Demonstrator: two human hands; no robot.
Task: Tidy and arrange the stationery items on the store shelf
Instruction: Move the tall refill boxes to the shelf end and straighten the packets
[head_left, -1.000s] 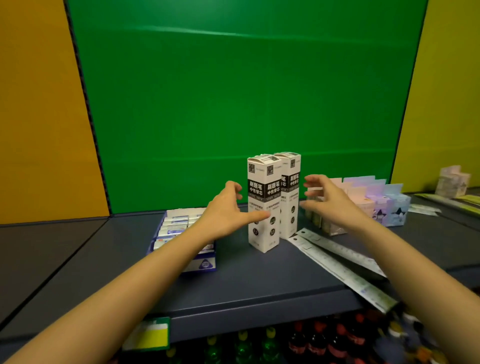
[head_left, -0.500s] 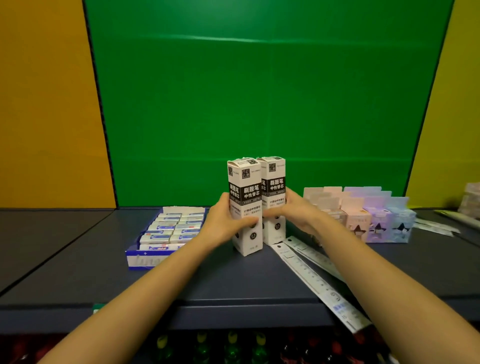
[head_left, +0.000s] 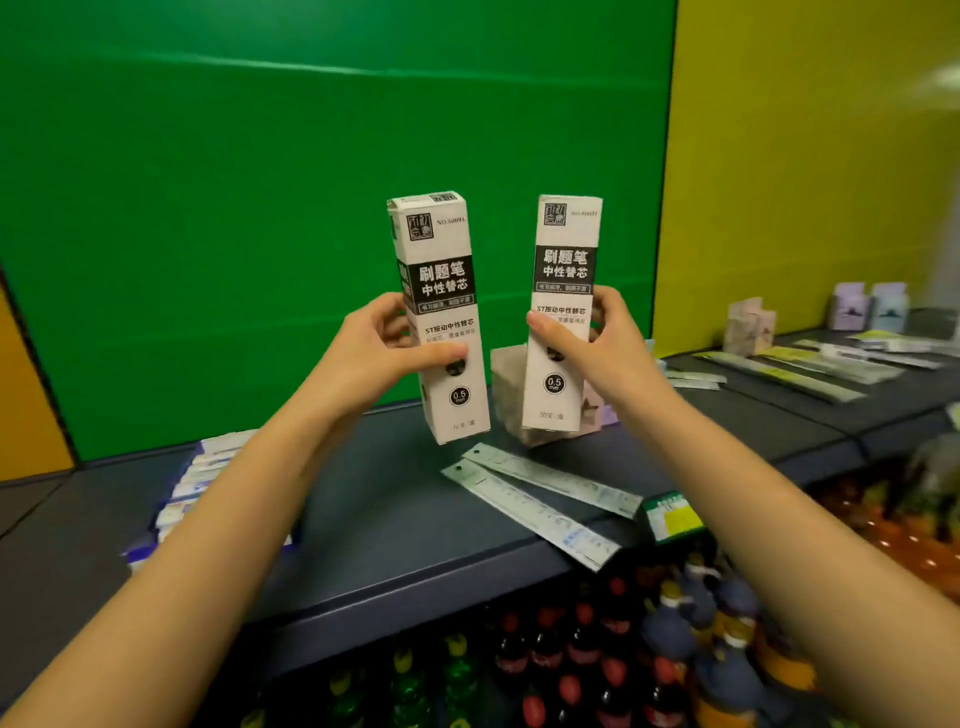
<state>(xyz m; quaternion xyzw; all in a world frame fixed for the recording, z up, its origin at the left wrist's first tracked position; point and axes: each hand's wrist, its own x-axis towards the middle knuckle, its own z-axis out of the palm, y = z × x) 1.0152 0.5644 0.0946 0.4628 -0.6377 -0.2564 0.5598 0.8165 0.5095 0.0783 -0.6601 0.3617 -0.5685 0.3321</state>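
Observation:
Two tall white refill boxes with black bands are in the air above the dark shelf (head_left: 395, 525). My left hand (head_left: 374, 348) grips the left box (head_left: 441, 291) round its middle, and that box leans slightly left. My right hand (head_left: 597, 343) grips the right box (head_left: 566, 260) round its middle, and it stands nearly upright. A gap separates the two boxes. Two packaged rulers (head_left: 540, 499) lie slanted on the shelf below them.
A blue tray of small erasers (head_left: 192, 483) sits at the left, partly behind my left forearm. Pastel boxes (head_left: 519, 384) stand behind the right refill box; more boxes (head_left: 867, 306) and long packets (head_left: 789, 369) lie on the shelf to the right. Bottles (head_left: 597, 665) fill the shelf below.
Both hands closed on the two boxes, lifted them off the shelf and drew them apart. The view has swung right and closer.

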